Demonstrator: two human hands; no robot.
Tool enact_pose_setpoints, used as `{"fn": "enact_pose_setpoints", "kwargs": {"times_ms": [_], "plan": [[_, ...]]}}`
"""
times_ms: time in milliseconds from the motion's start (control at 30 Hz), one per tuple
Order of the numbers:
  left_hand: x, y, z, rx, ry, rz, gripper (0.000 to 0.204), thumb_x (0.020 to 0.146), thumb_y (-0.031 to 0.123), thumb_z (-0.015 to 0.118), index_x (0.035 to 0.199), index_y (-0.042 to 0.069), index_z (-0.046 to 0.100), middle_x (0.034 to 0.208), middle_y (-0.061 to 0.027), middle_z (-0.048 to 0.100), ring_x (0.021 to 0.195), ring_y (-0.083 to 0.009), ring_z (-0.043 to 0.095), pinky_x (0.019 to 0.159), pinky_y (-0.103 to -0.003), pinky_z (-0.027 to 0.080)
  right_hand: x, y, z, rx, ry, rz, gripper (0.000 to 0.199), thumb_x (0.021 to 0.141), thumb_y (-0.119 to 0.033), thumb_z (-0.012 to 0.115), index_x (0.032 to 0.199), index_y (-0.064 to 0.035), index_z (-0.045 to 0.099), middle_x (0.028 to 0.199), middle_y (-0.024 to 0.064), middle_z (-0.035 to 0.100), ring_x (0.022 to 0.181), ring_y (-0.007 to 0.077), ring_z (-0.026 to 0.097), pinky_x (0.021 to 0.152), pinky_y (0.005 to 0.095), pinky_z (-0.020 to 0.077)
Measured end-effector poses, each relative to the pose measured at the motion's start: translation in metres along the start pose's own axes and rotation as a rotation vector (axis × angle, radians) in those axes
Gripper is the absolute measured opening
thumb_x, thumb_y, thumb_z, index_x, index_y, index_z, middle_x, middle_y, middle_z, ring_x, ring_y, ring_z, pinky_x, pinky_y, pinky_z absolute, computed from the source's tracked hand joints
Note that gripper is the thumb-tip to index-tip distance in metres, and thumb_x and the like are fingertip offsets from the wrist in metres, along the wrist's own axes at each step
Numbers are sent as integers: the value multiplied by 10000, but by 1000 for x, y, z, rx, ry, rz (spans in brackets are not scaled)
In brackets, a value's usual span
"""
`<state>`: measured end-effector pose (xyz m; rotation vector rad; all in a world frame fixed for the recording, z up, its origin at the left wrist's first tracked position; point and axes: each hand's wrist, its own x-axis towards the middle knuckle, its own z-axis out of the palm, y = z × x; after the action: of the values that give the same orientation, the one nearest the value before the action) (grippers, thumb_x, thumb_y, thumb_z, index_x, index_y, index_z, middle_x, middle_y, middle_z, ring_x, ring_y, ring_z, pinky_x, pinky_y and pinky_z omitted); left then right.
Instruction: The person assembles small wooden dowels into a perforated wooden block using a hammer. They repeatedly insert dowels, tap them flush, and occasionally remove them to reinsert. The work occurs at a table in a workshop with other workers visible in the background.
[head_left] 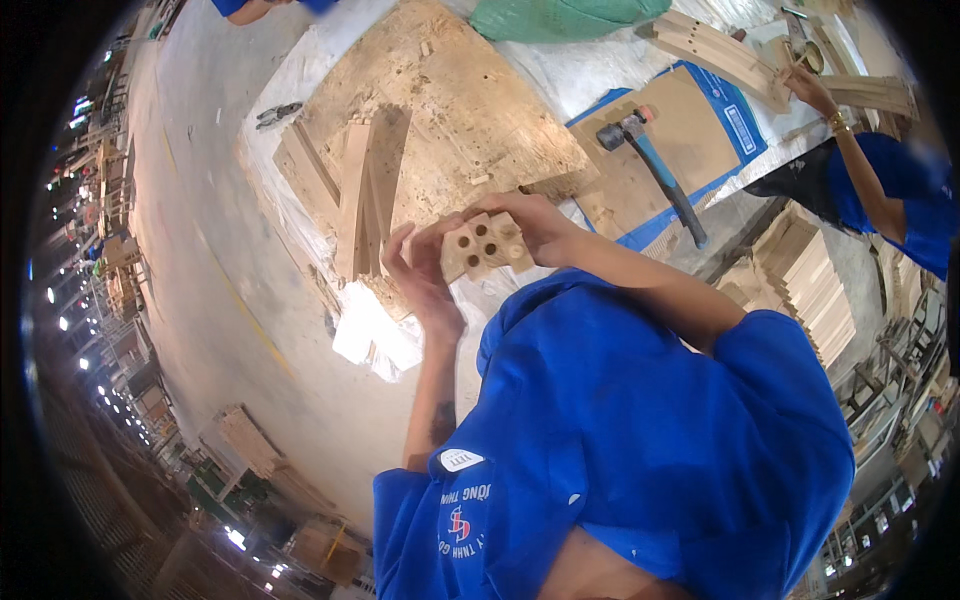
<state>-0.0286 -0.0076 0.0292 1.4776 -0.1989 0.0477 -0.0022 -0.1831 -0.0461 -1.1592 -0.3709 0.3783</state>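
Observation:
Both my hands grip a small bundle of light wooden pieces (488,246) over the near edge of the worktable. The end faces are turned up and show several round dark dowel holes. On the right part of the bundle, pale round spots look like dowels or filled holes. My left hand (428,276) holds it from the left, thumb and fingers bent around that side. My right hand (541,228) wraps the far and right side. Just left of my hands, several wooden bars (356,200) lie on a worn plywood board (480,120).
A hammer (660,175) with a dark head and blue-black handle lies on cardboard at right. Pliers (278,115) rest at the far left. A co-worker's hand (810,92) touches wooden pieces (725,60) at far right. Stacked wooden strips (805,280) stand below.

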Motion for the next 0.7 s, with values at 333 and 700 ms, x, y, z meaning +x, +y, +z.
{"fn": "enact_pose_setpoints", "kwargs": {"times_ms": [333, 700], "plan": [[80, -164, -48, 1102, -431, -77, 275, 948, 217, 665, 1166, 52, 633, 1102, -171, 674, 927, -356, 683, 794, -438, 546, 5, -19, 3, 153, 62, 51, 641, 721, -151, 869, 1293, -51, 599, 1315, 112, 641, 1233, 201, 609, 1024, 354, 491], [111, 40, -38, 679, -384, -286, 202, 985, 64, 602, 1170, 44, 679, 1000, -89, 704, 908, -190, 675, 830, -320, 528, 17, -8, 18, 270, 48, 56, 566, 769, -58, 844, 1271, -63, 581, 1151, 34, 648, 1080, 144, 610, 938, 312, 499]]}}
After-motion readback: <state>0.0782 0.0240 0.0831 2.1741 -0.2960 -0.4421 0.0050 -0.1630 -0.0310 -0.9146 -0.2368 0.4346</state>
